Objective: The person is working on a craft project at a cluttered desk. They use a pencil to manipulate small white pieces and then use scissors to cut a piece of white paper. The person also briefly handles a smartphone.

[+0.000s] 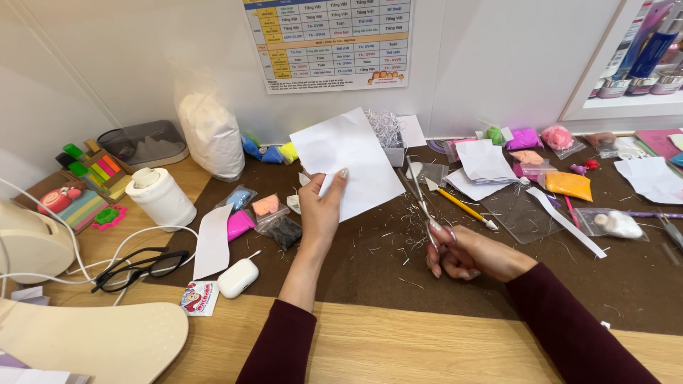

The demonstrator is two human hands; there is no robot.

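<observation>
My left hand [320,210] holds up a white sheet of paper [348,160] by its lower edge, thumb on the front, over the dark brown mat [370,277]. My right hand [469,252] grips a pair of metal scissors [421,203] by the handles; the blades point up and away, their tips near the paper's right edge. Thin paper shreds lie scattered on the mat beneath the scissors. Both forearms wear dark maroon sleeves.
Small bags of coloured clay [260,217] lie left of my hand, others [548,160] at right with paper scraps and a yellow pencil [466,208]. A tissue roll [162,195], glasses [142,267], white earbud case [238,277] and cable sit left.
</observation>
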